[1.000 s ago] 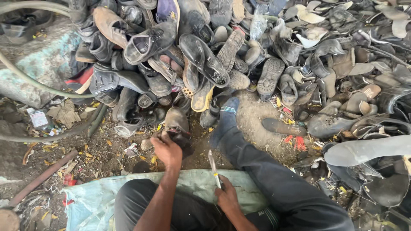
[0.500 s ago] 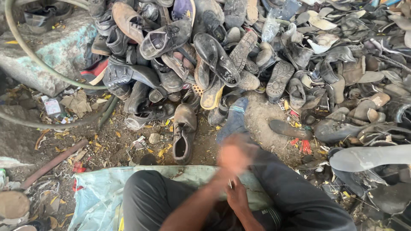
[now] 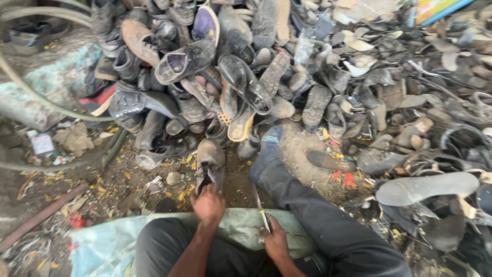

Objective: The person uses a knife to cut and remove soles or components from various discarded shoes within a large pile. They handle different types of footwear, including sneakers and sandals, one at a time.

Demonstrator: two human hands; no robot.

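Nearest the camera, a pale green sheet (image 3: 102, 241) is being sat upon, spread over the littered ground, with dark trousers (image 3: 328, 225) covering both legs; the right leg is being stretched far forward, ending in a blue sock (image 3: 269, 141).

Just above the near edge, the right hand (image 3: 275, 241) is being rested on the sheet between the legs. Its fingers are being curled together around the handle of a thin knife (image 3: 261, 208), whose blade is being pointed away and slightly left.

To the left of it, and a little farther, the left hand (image 3: 207, 205) is being closed on the near end of a worn brown shoe (image 3: 209, 161). The fingers are being bent over the heel rim, pinching it, with the knuckles turned upward; whether the thumb is inside the shoe cannot be told. The shoe is lying directly beyond the fingers, its toe pointing far, resting on the dirt just left of the sock.

Farther still, a large heap of old shoes and sandals (image 3: 246, 82) is being shown across the whole far side. At far left, a curved hose (image 3: 46, 100) is being seen beside a stone block (image 3: 46, 87).
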